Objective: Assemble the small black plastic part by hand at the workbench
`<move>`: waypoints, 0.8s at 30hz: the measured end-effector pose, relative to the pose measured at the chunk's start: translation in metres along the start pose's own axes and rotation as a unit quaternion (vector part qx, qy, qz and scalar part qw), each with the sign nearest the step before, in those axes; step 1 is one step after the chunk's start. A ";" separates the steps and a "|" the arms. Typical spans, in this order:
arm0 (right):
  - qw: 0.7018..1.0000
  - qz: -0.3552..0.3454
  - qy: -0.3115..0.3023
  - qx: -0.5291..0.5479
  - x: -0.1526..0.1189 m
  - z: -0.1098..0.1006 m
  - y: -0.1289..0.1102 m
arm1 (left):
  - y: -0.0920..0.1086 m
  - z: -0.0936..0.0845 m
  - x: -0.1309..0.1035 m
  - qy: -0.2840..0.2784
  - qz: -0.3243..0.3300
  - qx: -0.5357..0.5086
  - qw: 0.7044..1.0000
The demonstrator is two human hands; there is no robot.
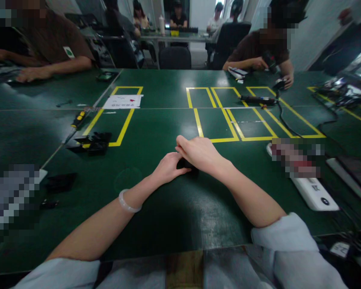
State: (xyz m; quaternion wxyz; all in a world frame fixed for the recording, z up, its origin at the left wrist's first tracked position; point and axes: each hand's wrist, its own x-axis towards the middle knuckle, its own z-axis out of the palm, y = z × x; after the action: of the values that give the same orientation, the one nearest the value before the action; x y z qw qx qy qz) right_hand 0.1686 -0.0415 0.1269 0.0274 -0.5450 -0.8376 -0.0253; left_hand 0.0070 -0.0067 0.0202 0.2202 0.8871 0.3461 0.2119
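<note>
Near the middle of the green table (168,216), both hands meet around a small black object (185,163), mostly covered by the fingers. My left hand (168,166) grips it from the left, thumb along its near side; a pale bracelet (129,201) is on that wrist. Over the object's top and right side lies my right hand (200,154), its fingers curled and pinched; whatever its fingertips hold is hidden.
Black parts (93,142) and a yellow-black screwdriver (78,119) lie left. A paper sheet (123,101) sits on yellow tape. To the right are a black tool (257,99), cables and a white device (314,192). Co-workers sit across the table.
</note>
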 end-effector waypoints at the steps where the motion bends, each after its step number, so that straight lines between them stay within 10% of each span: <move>1: 1.000 -0.001 0.002 -0.002 0.000 0.001 0.000 | 0.000 0.000 0.000 -0.005 -0.002 0.001 1.000; 24: 0.999 -0.011 0.019 0.048 -0.002 0.004 0.006 | 0.002 -0.002 0.001 -0.007 -0.004 0.002 1.000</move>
State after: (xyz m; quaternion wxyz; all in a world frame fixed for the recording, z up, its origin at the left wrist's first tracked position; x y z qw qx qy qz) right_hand 0.1751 -0.0407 0.1226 0.0691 -0.5335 -0.8430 0.0041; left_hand 0.0078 -0.0066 0.0226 0.2219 0.8877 0.3480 0.2042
